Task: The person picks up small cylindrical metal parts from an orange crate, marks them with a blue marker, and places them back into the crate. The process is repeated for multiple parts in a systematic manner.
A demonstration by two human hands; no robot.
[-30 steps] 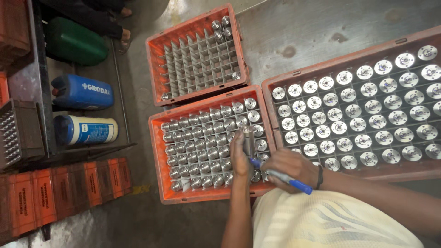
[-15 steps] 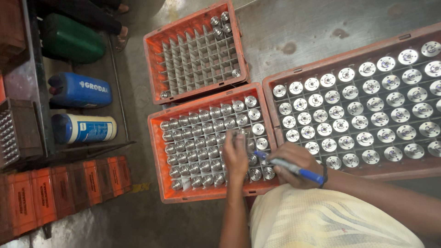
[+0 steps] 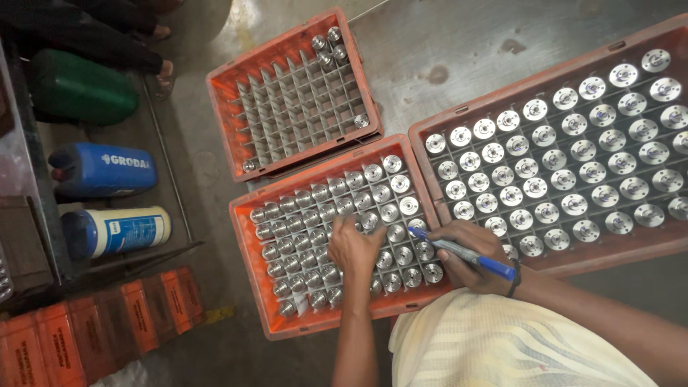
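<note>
Orange crate [image 3: 252, 236] nearest, packed with shiny steel parts [image 3: 390, 212] in grey dividers. Left hand [image 3: 353, 249] now lower in the grid than half a second ago, fingers curled down among the parts; whether gripping one, cannot tell. Right hand [image 3: 474, 256] on the crate's right rim, closed round a blue pen [image 3: 462, 252], barely shifted. Three crates counted: full big crate [image 3: 545, 266] to the right, near-empty crate [image 3: 218, 115] beyond. Three jugs at left: white-blue [image 3: 115, 231], blue [image 3: 100, 170], green [image 3: 79, 87].
</note>
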